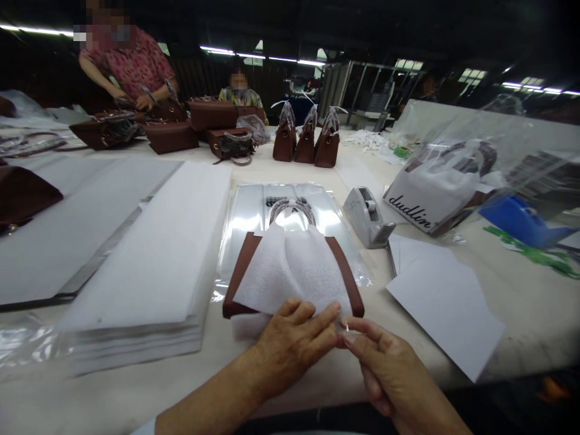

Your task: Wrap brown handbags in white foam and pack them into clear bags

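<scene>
A brown handbag (348, 266) lies in front of me, with a white foam sheet (267, 272) wrapped over its body and its wrapped handles (292, 208) pointing away. My left hand (296, 338) rests on the foam at the near edge of the bag, palm down, fingers stretched out. Beside its fingertips, my right hand (389, 362) pinches a small shiny bit of clear tape (345, 326) between thumb and forefinger. Under the bag is a stack of clear plastic bags (244, 208). A grey tape dispenser (368, 217) stands just right of the stack.
Stacked white foam sheets (149, 260) lie at left, white paper sheets (448, 308) at right. A plastic-covered bag (426, 193) and a blue tape dispenser (521, 220) stand further right. Three small brown bags (306, 142) stand behind. A person (136, 66) handles brown bags at the far left.
</scene>
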Motion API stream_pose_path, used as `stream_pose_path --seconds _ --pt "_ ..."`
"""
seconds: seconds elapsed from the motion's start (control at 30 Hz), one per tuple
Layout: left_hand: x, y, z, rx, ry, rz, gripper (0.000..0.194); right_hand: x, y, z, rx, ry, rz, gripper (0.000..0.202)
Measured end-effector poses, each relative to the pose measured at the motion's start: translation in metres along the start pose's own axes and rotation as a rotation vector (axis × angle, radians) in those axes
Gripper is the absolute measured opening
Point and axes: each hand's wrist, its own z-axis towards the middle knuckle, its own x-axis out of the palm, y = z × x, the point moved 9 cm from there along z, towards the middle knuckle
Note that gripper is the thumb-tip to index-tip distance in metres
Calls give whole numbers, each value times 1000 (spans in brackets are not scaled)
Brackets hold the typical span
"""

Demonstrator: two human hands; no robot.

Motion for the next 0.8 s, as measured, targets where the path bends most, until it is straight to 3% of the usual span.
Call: stream_pose_path --seconds 0.1,0.23,0.33,0.4,0.47,0.5,0.53,0.6,0.63,0.7,0.8 --pt "1 1 -1 4 32 12 24 0 -7 -1 -31 -70 42 59" --pt "0 0 -3 57 33 21 33 -5 -28 18 -81 -136 79 55" --pt "2 -2 -4 83 41 47 28 -17 -33 28 -136 -128 -90 46" --pt "4 -4 -3 84 56 70 24 -35 -14 24 -224 -231 -311 40" --pt "4 -7 0 66 58 80 20 -44 33 11 -479 -378 -488 34" --pt "4 -8 2 54 63 78 20 -35 61 3 -659 -396 -549 32" --pt "4 -9 4 42 71 70 20 -15 86 -5 -853 -336 -598 33" --pt "1 -10 1 18 83 33 19 47 114 -14 -1160 -16 -690 41" --pt "-5 -10 -3 4 64 6 19 78 117 -15 -1240 158 -733 46" --pt "-32 -3 -21 -80 -126 -33 17 124 111 -8 -1276 368 -829 58" --pt "-77 32 -73 -471 -486 -45 18 152 93 4 -1312 380 -1016 79"
